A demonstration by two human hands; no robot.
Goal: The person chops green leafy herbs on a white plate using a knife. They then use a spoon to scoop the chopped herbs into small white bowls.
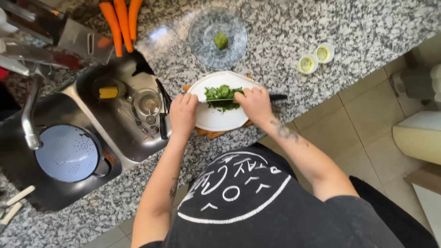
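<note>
Near the front edge of the speckled granite countertop (pixel 285 32), a white plastic cutting board (pixel 216 120) is carrying a small heap of chopped green herbs (pixel 223 94), lying just beyond and between both hands. The right hand (pixel 255 104) is closing around a black-handled knife (pixel 275 97), its long axis running left to right across the herbs. The left hand (pixel 183 111), fingers curled, is pressing down near the blade's tip.

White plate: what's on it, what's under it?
On the plate: chopped greens, a knife, both hands. Under it: a wooden board's edges show; the rest of the board is covered.
</note>
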